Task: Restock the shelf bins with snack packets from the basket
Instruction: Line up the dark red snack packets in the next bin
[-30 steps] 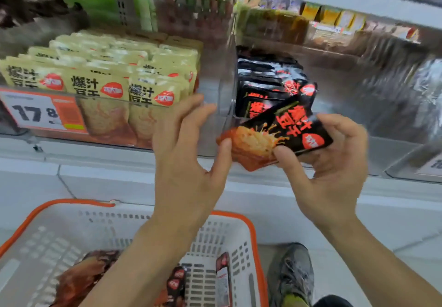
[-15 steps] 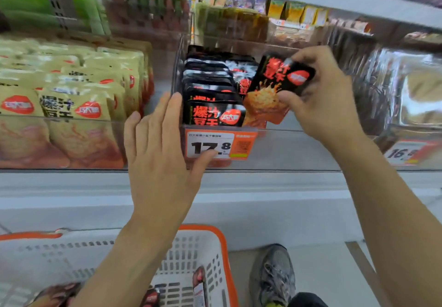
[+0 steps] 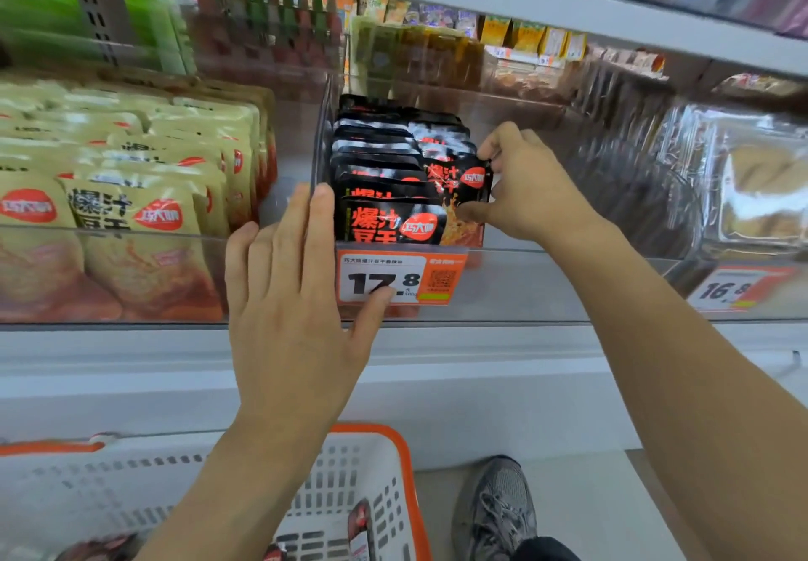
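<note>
At six o'clock in the head view, the white perforated plastic basket with an orange rim (image 3: 384, 431) sits low by the person's feet, a few dark snack packets (image 3: 360, 530) showing inside it. Above it, at centre, the left hand (image 3: 288, 298) is spread flat, fingers straight, resting against the front of the clear plastic shelf bin (image 3: 321, 123), its thumb on the orange-and-white price label (image 3: 400, 278); it holds nothing. At two o'clock from that hand, the right hand (image 3: 522, 184) pinches a black-and-red glossy snack packet (image 3: 461, 193) between thumb and curled fingers, at the packet's right edge. The packet stands nearly upright in the bin, its long axis running top to bottom, tucked just beside the front of the row of matching black packets (image 3: 380, 158), on their right. The right hand is plainly the nearer one, already on the packet; the seating move appears to run downward and toward nine o'clock, against the row. Farther off at ten o'clock, yellow snack packets (image 3: 131, 193) fill the neighbouring bin.
</note>
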### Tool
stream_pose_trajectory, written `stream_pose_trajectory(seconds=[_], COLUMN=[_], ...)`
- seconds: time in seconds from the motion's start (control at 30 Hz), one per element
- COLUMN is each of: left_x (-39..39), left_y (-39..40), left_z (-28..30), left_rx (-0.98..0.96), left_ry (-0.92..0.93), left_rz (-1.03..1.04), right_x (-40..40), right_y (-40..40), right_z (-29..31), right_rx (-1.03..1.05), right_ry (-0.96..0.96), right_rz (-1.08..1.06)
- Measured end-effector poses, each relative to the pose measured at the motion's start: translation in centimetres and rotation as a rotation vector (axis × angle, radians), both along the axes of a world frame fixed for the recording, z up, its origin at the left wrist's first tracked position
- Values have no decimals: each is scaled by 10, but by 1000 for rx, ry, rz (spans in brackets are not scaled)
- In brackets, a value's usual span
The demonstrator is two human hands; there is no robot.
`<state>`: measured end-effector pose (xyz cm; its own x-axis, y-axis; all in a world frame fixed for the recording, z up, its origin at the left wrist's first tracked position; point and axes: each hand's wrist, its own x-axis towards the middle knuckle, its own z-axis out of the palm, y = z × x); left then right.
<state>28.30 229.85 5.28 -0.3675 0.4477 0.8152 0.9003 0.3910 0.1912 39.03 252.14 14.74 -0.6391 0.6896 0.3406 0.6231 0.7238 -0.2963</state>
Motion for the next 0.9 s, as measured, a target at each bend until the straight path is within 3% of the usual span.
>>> stream_pose_trajectory(seconds=[0.33, 0.47, 0.6, 0.77, 0.83, 0.9], left_x=[5, 9, 10, 29, 37, 41], left_y=[-13, -25, -46, -79, -90, -103], left_z=[13, 33, 67, 83, 68, 39], left_rx=[-217, -445, -673, -426, -441, -580], left_ry=[-75, -121, -188, -313, -472, -616], left_rz=[-17, -30, -106, -171, -134, -74], right_x=[-10, -9, 7, 39, 50, 59], right_y=[-12, -27, -56, -126, -158, -188], right_z=[1, 12, 32, 27, 13, -15], right_rx=[-187, -371, -317, 56, 52, -60], right_ry=[54, 57, 139, 709, 723, 628], right_rz=[-50, -140, -214, 33, 170, 257])
